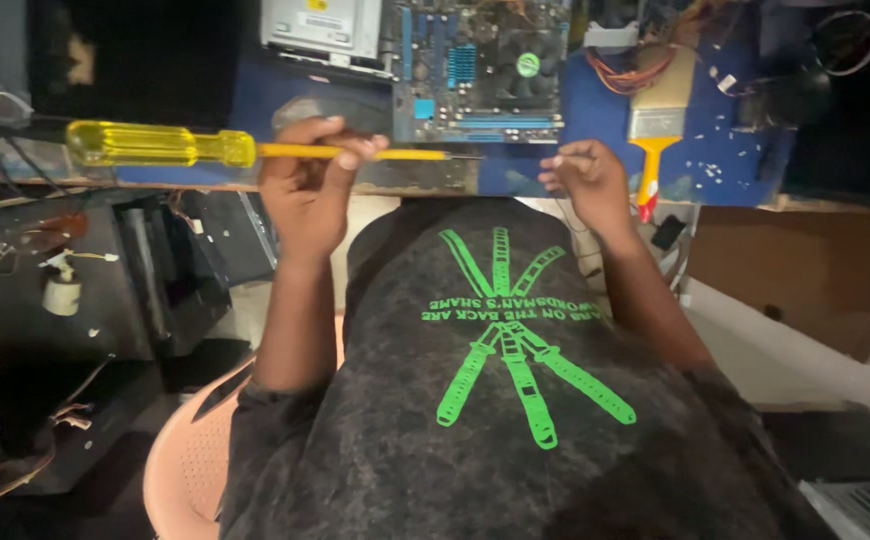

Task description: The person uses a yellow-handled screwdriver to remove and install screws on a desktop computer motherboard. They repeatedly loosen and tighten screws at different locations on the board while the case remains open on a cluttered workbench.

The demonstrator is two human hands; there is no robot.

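The left hand (305, 190) is closed around the shaft of a long screwdriver (255, 150), fingers curled over the thin yellow-sleeved rod partway along its length, so that the translucent yellow handle juts out well to the left and the bare metal tip points right, ending just beside the near edge of the blue circuit board (480, 70). Held this way the tool looks stiff and light, but handle-heavy: gripped on the slim shaft it will want to tip toward the left, and the smooth sleeve may slip, so the thick ribbed handle is the surer place to take hold. The right hand (585, 180) is loosely pinched, fingertips drawn together at the near edge of the blue work surface (595, 110); whether it holds some small part I cannot tell. The board itself looks rigid yet fragile, with its fan and fine components exposed. A paintbrush (655, 125) with a yellow handle lies just right of that hand, and a metal drive case (320, 28) sits at the far left of the board.
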